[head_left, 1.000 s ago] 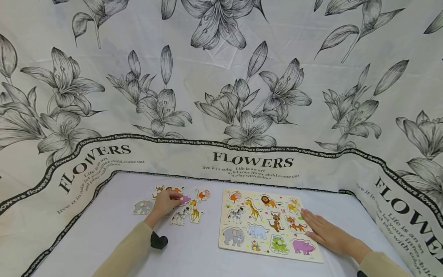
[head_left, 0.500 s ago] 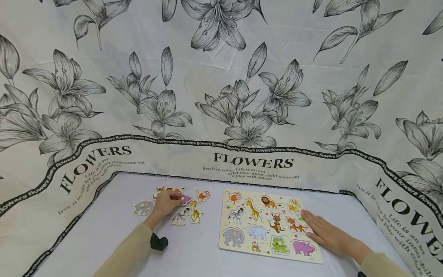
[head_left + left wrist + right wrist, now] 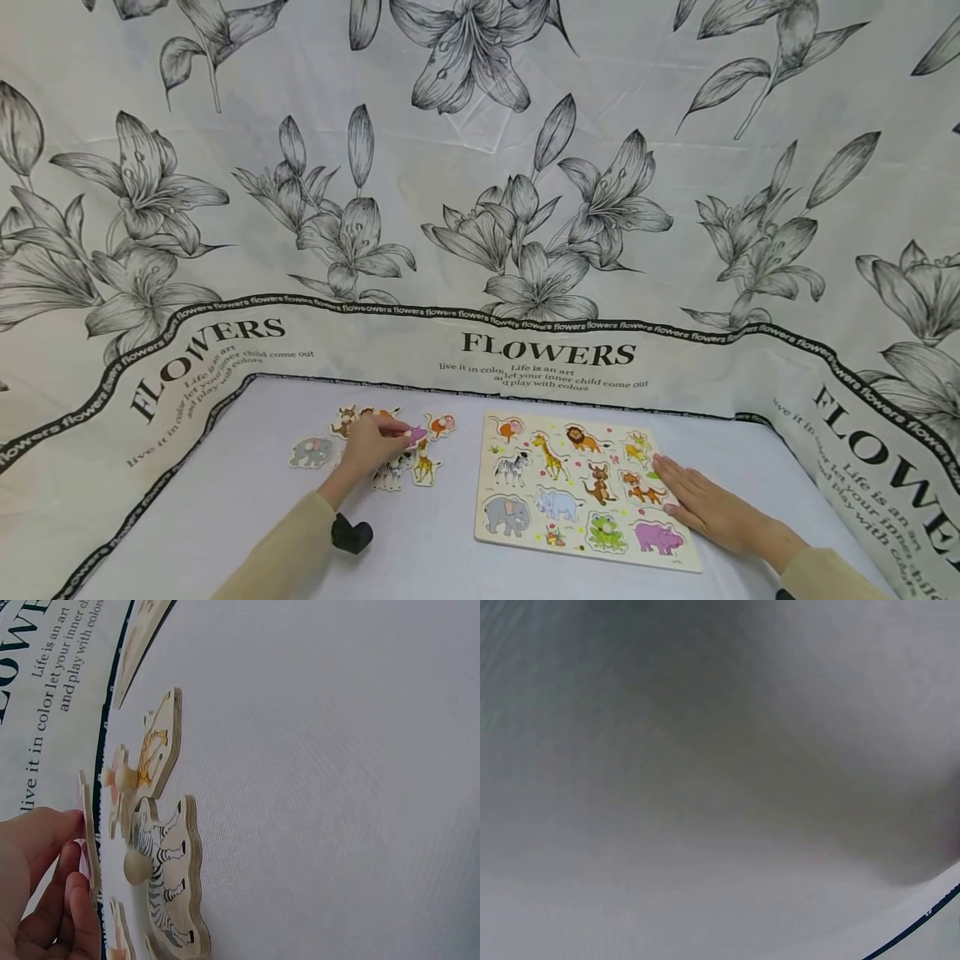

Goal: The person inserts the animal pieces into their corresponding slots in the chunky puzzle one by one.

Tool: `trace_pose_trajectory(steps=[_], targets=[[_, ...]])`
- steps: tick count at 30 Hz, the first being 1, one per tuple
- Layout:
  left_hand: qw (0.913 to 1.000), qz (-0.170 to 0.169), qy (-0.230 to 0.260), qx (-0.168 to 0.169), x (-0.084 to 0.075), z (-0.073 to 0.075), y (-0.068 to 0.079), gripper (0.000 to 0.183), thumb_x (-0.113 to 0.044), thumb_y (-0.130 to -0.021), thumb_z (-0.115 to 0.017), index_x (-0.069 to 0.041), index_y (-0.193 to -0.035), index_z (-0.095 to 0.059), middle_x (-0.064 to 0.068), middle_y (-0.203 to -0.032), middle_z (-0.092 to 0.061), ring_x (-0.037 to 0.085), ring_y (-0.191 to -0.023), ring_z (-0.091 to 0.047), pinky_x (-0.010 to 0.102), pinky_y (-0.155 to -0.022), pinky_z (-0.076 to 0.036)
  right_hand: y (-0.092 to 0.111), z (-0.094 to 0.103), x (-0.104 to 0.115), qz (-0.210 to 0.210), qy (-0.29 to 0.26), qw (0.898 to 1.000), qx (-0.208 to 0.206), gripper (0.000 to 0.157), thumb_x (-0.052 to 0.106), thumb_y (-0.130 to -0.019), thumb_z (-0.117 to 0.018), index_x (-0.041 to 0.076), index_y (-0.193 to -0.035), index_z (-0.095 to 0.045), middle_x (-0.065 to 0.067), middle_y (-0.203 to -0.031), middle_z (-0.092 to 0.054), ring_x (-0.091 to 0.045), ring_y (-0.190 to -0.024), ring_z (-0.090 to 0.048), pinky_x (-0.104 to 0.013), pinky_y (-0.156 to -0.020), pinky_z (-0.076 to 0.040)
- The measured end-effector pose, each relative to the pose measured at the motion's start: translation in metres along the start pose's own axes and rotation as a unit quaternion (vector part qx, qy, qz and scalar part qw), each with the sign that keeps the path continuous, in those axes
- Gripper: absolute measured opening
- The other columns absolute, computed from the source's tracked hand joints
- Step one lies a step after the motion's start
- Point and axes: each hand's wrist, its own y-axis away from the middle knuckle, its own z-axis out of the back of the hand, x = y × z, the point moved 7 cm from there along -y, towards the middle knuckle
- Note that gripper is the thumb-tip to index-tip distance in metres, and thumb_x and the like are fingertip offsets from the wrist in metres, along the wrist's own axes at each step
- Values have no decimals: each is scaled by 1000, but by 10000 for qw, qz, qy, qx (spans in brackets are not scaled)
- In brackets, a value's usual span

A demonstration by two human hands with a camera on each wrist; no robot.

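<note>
In the head view my left hand (image 3: 371, 446) pinches a purple hippo puzzle piece (image 3: 417, 434) between thumb and fingers. The left wrist view shows that hippo piece (image 3: 88, 840) nearly edge-on, lifted off the cloth. Below it lie a zebra piece (image 3: 388, 473) and a giraffe piece (image 3: 424, 467), each with a wooden knob in the left wrist view. On the right edge of the animal puzzle board (image 3: 486, 477) rests my right hand (image 3: 712, 507), fingers straight. A frog piece (image 3: 604, 533) with a knob sits in the board. The right wrist view is mostly blurred cloth.
An elephant piece (image 3: 311, 452) lies left of my left hand, a kangaroo piece (image 3: 344, 419) behind it. A monkey piece (image 3: 440, 426) lies to the right; another orange piece is partly hidden. A flower-printed curtain (image 3: 555, 358) encloses the white-covered table (image 3: 420, 550).
My left hand has moved a little to the right with the hippo piece, now covering part of the zebra piece. The right hand and the board have stayed put.
</note>
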Motion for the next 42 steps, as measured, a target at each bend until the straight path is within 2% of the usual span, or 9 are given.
trace_pose_trajectory(steps=[8,15,19,26,35,42], targets=[[9995,15,278,149,-12,-9,6,10,-9,-78,-77,-7,-88,-77,3,-79,-73,8,-68,-62,21,-60,-50,0,-1,-2,-39,-42,10000,50,59,32,-101,-47,-2,-146,-33,-25,-147,-39,18,-137,13,-1,-105,11],[9988,-231,395,191,-27,-19,11,9,-7,-76,-78,-7,-85,-77,3,-74,-73,6,-63,-60,19,-56,-47,0,-3,-3,-63,-76,9999,124,59,33,-101,-46,-2,-147,-32,-25,-148,-38,19,-137,14,-1,-105,11],[9978,-238,533,319,-35,-26,16,10,-7,-77,-78,-6,-87,-77,4,-76,-72,6,-64,-61,18,-55,-48,0,-2,-2,-39,-58,10000,71,58,32,-101,-46,-2,-146,-33,-25,-147,-39,18,-137,13,-1,-105,11],[9969,-411,501,453,-48,-37,22,12,-9,-77,-78,-6,-88,-76,4,-77,-72,5,-63,-59,18,-56,-48,0,-2,-2,-58,-86,9999,69,59,32,-101,-46,-3,-146,-34,-25,-148,-38,19,-137,14,-1,-105,11],[9959,-405,490,647,-64,-53,29,12,-12,-78,-77,-7,-89,-76,1,-77,-71,6,-63,-57,17,-54,-46,-1,-2,-4,-229,-217,9992,249,60,35,-101,-44,-1,-147,-32,-24,-150,-36,21,-134,15,0,-104,12],[9940,-616,555,715,-79,-66,36,13,-11,-75,-79,-8,-87,-77,1,-75,-72,4,-60,-55,17,-53,-44,-1,-3,-2,-107,-67,9998,176,59,34,-101,-46,-2,-146,-34,-26,-148,-38,20,-134,17,-1,-104,12]])
